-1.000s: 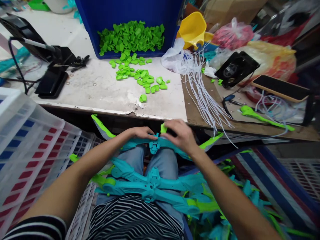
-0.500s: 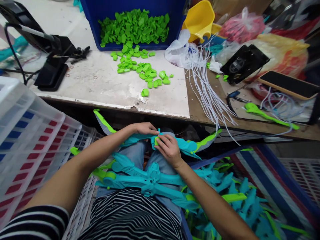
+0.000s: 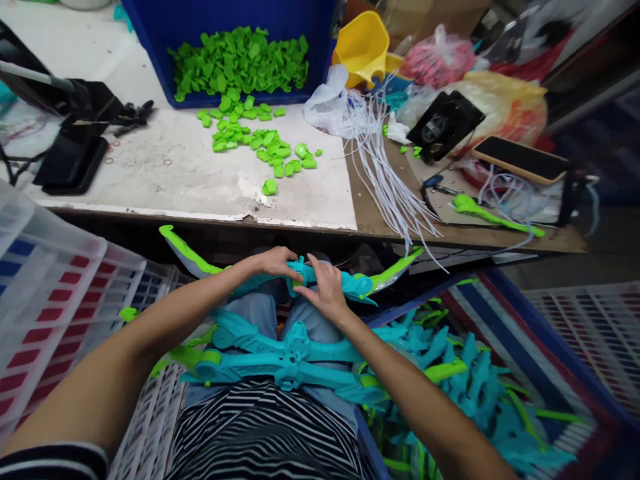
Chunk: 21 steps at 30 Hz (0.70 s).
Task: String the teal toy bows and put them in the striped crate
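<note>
A teal toy bow [image 3: 356,285] with lime-green tips lies across my knees, under the table edge. My left hand [image 3: 277,262] closes on it just left of its middle, thumb near the centre block. On the right of that block is my right hand [image 3: 326,288], its fingers over the far side and its thumb at the near side. A small green piece [image 3: 298,280] sits in the centre block between the thumbs, partly covered. Nearer my body, more teal bows [image 3: 300,347] rest across my lap.
A blue bin [image 3: 150,50] of green pieces stands on the table, with loose green pieces [image 3: 270,143] before it. White cords [image 3: 377,167] hang over the edge. A white plastic crate [image 3: 100,267] is at left; a container of teal bow parts [image 3: 465,373] is at right.
My right hand has opened its fingers from over the green piece and now spans the bow's middle. My left thumb has come down onto the centre. The view has shifted right.
</note>
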Tool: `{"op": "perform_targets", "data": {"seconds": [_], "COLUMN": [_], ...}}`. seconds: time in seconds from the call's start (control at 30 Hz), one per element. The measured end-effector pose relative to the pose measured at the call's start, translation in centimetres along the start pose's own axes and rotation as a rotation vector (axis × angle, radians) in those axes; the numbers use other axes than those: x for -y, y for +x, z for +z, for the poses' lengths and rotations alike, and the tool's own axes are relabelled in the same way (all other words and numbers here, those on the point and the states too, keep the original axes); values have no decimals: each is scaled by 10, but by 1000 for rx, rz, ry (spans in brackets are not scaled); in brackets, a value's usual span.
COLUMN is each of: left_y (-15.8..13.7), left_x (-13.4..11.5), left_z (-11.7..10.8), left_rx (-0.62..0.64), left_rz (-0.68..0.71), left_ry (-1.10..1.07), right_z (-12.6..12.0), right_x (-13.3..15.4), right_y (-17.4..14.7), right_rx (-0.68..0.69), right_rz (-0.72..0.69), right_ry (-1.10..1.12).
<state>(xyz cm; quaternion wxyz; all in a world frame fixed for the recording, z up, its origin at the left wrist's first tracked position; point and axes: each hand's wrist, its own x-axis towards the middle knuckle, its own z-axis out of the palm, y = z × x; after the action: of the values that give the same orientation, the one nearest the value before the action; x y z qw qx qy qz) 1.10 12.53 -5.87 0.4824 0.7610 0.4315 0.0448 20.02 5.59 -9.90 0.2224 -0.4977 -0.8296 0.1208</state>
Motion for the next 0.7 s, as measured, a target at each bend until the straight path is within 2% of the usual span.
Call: {"op": "perform_targets", "data": {"seconds": [0.13, 0.23, 0.33, 0.4, 0.47, 0.5, 0.57, 0.63, 0.7], "left_y": [-7, -23, -44, -57, -66, -69, -71, -72, -75], "left_x": [-9, -14, -13, -6, 4, 9, 18, 21, 18], "left_z": [7, 17, 31, 40, 49, 53, 58, 61, 62], "left_rx": [-55, -105, -192, -282, -364, -391, -413, -414, -423], "left_rz": [-10, 55, 140, 173, 197, 214, 241, 245, 238], "left_ry": [239, 414, 604, 743, 846, 878, 910, 908, 876], "right_z": [0, -10, -46, -83, -120, -136, -158, -167, -167], "right_x": [9, 18, 11, -10, -42, -59, -92, -115, -128], "right_y": [2, -4, -16, -24, -29, -30, -28, -23, -22], "right_rx": [55, 18, -161, -331, -445, -442, -326, -166, -98], "right_rz": [3, -56, -75, 50, 246, 328, 441, 518, 583], "right_ry": [-85, -108, -171, -299, -461, -521, -569, -520, -393]}}
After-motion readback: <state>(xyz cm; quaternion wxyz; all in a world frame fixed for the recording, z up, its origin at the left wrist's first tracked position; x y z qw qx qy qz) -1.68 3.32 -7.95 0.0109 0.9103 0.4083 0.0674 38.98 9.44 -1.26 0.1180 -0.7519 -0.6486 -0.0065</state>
